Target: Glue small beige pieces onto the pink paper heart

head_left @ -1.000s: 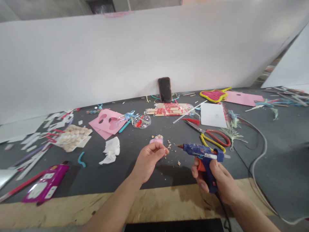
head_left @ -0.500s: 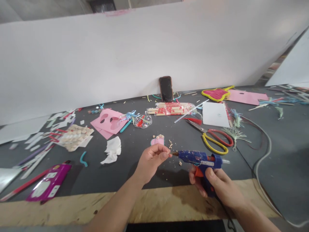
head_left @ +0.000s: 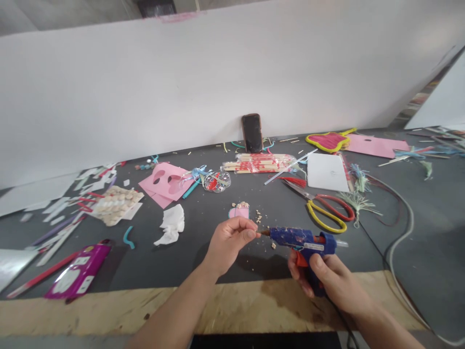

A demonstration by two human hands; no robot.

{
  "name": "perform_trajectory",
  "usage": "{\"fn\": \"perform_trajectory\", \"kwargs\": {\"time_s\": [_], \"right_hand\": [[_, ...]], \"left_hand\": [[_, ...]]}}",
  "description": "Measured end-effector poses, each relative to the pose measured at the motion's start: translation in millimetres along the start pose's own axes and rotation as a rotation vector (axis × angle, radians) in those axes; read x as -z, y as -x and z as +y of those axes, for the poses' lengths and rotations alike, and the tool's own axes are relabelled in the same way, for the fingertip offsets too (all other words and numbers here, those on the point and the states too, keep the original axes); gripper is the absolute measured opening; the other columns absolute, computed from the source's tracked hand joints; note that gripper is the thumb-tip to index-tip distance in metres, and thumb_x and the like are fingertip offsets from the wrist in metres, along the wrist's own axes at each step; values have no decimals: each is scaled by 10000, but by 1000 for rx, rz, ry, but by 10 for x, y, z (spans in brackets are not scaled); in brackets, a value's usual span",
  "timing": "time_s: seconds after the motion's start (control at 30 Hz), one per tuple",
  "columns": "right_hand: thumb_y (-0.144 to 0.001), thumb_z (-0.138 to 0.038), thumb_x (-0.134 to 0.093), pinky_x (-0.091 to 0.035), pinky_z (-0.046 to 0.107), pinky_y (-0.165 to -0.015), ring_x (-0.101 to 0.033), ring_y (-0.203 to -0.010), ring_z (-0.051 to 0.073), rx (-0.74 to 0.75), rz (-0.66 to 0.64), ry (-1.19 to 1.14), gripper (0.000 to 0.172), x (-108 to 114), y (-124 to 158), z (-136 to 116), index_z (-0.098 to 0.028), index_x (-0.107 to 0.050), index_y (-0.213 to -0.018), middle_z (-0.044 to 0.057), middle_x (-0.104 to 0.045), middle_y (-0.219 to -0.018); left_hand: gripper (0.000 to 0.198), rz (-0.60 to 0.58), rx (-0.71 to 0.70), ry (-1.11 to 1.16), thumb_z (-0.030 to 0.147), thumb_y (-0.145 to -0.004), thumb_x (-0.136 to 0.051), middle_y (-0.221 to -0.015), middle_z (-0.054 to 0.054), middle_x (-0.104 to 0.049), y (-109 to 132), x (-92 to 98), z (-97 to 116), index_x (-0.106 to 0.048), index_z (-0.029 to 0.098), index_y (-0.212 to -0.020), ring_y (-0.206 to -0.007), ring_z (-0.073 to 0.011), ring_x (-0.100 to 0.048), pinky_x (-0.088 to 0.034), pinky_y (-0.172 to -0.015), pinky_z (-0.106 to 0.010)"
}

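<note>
Left hand (head_left: 228,243) pinches a bit too small to identify. Right hand (head_left: 329,280) grips the glue gun (head_left: 300,237). The nozzle, apart a second ago, now meets the left fingertips, probably applying glue. A pink piece (head_left: 239,212) lies just beyond.

Place: looks like a DIY craft corner, more hobby workshop than office or kitchen.
Tabletop (head_left: 203,264): dark covering over a raw chipboard edge (head_left: 109,310), with crumbs and offcuts all over it.
Tools: blue hot glue gun (head_left: 301,240) on a cord, plus yellow-and-red scissors (head_left: 308,198).
Supplies: pink cut-out paper (head_left: 165,188), a pack of wooden sticks (head_left: 259,163), loose paper strips (head_left: 60,232), a purple packet (head_left: 78,276).
Backdrop: a plain white board (head_left: 181,82) stands along the back, with a phone (head_left: 253,133) leaning on it.
</note>
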State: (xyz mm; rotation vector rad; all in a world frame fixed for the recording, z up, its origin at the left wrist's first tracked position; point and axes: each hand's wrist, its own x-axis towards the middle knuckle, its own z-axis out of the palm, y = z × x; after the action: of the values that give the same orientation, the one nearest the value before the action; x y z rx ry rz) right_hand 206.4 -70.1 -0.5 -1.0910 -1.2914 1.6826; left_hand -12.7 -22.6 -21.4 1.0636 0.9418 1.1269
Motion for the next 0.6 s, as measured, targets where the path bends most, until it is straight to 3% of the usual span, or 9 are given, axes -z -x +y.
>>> {"fn": "perform_trajectory", "kwargs": {"time_s": [0.6], "right_hand": [[-826, -677, -450, -373, 246, -465, -453, -443, 90, 49, -19, 88, 526, -24, -28, -48, -163, -539, -760, 7, -531, -635]], "left_hand": [[182, 7, -7, -8, 340, -711, -745, -760, -15, -662, 1, -2, 22, -667, 176, -722, -738, -155, -623, -486, -730, -303]]}}
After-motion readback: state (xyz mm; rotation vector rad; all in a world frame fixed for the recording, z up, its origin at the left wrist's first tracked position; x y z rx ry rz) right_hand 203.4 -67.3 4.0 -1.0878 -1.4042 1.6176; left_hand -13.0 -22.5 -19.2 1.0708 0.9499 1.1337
